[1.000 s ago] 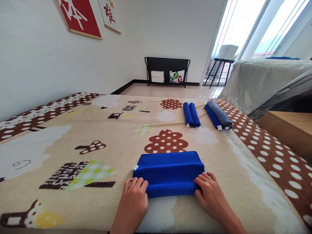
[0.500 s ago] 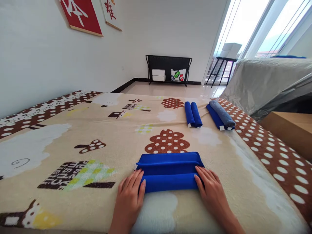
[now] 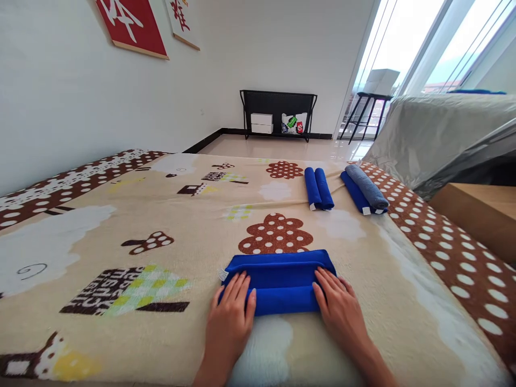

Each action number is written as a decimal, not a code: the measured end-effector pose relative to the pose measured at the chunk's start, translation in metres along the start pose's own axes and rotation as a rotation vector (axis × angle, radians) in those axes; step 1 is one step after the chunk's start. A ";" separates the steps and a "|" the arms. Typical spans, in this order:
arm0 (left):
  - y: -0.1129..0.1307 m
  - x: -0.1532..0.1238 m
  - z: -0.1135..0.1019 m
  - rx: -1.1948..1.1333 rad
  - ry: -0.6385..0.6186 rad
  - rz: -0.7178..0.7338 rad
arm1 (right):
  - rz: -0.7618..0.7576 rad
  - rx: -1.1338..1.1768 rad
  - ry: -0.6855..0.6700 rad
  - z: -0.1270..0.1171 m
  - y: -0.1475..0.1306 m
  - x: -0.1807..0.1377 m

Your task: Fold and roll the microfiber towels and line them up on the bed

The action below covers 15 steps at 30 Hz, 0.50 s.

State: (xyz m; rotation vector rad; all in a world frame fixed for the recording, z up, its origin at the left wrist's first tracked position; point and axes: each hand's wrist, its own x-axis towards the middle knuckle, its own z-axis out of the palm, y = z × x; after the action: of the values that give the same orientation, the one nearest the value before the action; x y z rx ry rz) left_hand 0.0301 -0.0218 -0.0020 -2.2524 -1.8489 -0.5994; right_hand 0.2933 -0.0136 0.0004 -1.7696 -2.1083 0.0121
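Home: blanket (image 3: 209, 228), 2 wall scrolls (image 3: 135, 27)

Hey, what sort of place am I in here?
Probably a room in a home, perhaps a bedroom: a patterned blanket is spread wide in front, a red wall hanging decorates the left side, and a stool stands by a bright window.

We see a plain, deep-blue cloth (image 3: 282, 275) lying on the patterned blanket (image 3: 193, 231), folded into a long strip that runs from left to right. Along its near side we see a thick, smooth, rounded fold; behind that, a lower band sinks between it and a narrower ridge close to the far edge. We find a small white label (image 3: 223, 274) sticking out at the left end. We cannot tell how many layers the cloth holds.
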 end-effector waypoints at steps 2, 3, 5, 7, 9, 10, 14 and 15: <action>-0.016 -0.005 -0.001 0.038 0.037 -0.054 | 0.059 -0.050 0.012 -0.001 0.019 -0.004; -0.018 -0.007 -0.002 0.053 0.059 -0.072 | 0.081 -0.073 0.022 -0.002 0.023 -0.005; -0.009 -0.007 -0.005 0.068 0.103 -0.079 | 0.099 -0.104 0.048 -0.001 0.017 -0.005; 0.012 -0.001 -0.006 0.043 0.109 -0.022 | 0.060 -0.087 0.052 0.000 -0.002 -0.002; 0.037 0.008 -0.006 -0.023 0.044 0.098 | -0.030 -0.013 0.011 0.002 -0.028 0.004; 0.047 0.013 -0.005 -0.056 -0.002 0.159 | -0.076 0.032 -0.020 0.003 -0.039 0.007; 0.058 0.025 -0.001 -0.088 -0.105 0.207 | -0.118 0.110 -0.089 0.006 -0.056 0.018; 0.052 0.025 0.000 -0.072 -0.106 0.176 | -0.098 0.099 -0.087 0.005 -0.050 0.019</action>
State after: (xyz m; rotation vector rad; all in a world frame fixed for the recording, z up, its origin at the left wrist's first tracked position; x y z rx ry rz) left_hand 0.0838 -0.0107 0.0145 -2.5055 -1.6739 -0.5351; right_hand 0.2415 -0.0046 0.0135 -1.6349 -2.2124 0.1669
